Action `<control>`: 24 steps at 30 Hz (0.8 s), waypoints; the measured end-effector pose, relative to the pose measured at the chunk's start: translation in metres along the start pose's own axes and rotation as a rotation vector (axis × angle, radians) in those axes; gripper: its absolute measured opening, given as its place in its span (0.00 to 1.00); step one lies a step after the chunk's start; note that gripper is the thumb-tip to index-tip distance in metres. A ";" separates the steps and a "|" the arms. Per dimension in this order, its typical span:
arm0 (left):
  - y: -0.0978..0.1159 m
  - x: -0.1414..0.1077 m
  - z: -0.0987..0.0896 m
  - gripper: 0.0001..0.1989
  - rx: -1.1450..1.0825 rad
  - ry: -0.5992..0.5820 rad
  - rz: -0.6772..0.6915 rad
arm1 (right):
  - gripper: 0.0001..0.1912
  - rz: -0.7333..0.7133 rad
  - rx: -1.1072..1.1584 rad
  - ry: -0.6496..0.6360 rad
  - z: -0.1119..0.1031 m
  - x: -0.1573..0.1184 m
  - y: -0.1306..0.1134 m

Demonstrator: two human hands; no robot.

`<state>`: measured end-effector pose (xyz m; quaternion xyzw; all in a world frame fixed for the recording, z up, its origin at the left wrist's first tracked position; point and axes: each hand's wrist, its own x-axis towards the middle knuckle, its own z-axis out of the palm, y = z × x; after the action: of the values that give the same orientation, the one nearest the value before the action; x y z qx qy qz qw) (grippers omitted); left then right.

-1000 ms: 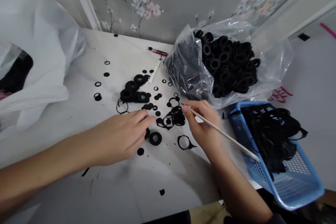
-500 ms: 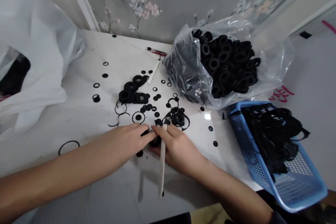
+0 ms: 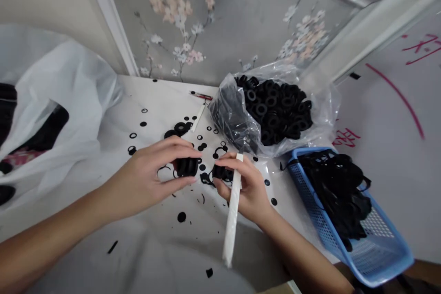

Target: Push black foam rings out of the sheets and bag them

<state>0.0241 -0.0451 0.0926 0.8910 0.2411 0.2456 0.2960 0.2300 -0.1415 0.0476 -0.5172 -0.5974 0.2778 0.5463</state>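
Rings now split between my two hands, a stack in each.
Half a second ago both hands met low over the black pieces on the bench (image 3: 151, 250); now I see them drawn apart. The fingers of my left hand (image 3: 146, 172) pinch a short stack of black rings (image 3: 188, 166) from above and below, and those of my right hand (image 3: 253, 193) grip a second black stack (image 3: 221, 172), with the white stick (image 3: 232, 216) also kept in that hand, slanting toward me. The stacks face each other with a narrow gap between, so I judge the pieces are gathered but not joined. A loose black disc (image 3: 181, 217) now shows uncovered nearer me; the ring-filled clear bag (image 3: 229, 117) sits beyond my right hand.
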 end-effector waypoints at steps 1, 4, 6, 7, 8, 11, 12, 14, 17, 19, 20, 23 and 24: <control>0.005 0.001 -0.006 0.13 0.004 0.012 0.022 | 0.17 -0.002 0.007 0.001 -0.001 0.003 -0.003; 0.018 0.007 -0.021 0.11 0.036 0.037 0.071 | 0.17 0.067 0.135 0.028 -0.006 0.014 -0.015; 0.027 0.012 -0.029 0.12 0.050 0.096 0.088 | 0.17 0.076 0.242 0.032 -0.008 0.023 -0.025; 0.032 0.014 -0.032 0.13 0.042 0.145 0.099 | 0.16 0.070 0.297 0.024 -0.008 0.027 -0.031; 0.036 0.016 -0.036 0.16 0.025 0.200 0.111 | 0.16 0.057 0.353 0.012 -0.007 0.032 -0.037; 0.049 0.019 -0.044 0.23 -0.017 0.341 0.156 | 0.17 -0.016 0.494 -0.024 -0.001 0.045 -0.056; 0.052 0.019 -0.045 0.23 -0.008 0.368 0.178 | 0.17 -0.049 0.529 -0.033 0.001 0.049 -0.063; 0.056 0.018 -0.047 0.20 0.034 0.414 0.227 | 0.19 -0.094 0.555 -0.046 0.007 0.056 -0.076; 0.057 0.017 -0.049 0.18 0.094 0.473 0.269 | 0.20 -0.085 0.494 -0.048 0.012 0.062 -0.091; 0.055 0.016 -0.050 0.16 0.118 0.472 0.273 | 0.22 -0.077 0.429 -0.041 0.014 0.063 -0.096; 0.054 0.016 -0.051 0.16 0.133 0.460 0.274 | 0.22 -0.085 0.401 -0.034 0.014 0.063 -0.096; 0.052 0.017 -0.051 0.17 0.181 0.429 0.266 | 0.23 -0.101 0.377 0.000 0.016 0.061 -0.090; 0.052 0.018 -0.051 0.17 0.191 0.421 0.253 | 0.24 -0.087 0.400 0.007 0.016 0.061 -0.086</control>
<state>0.0230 -0.0510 0.1672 0.8672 0.2064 0.4368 0.1208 0.1954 -0.1085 0.1433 -0.3732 -0.5502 0.3654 0.6515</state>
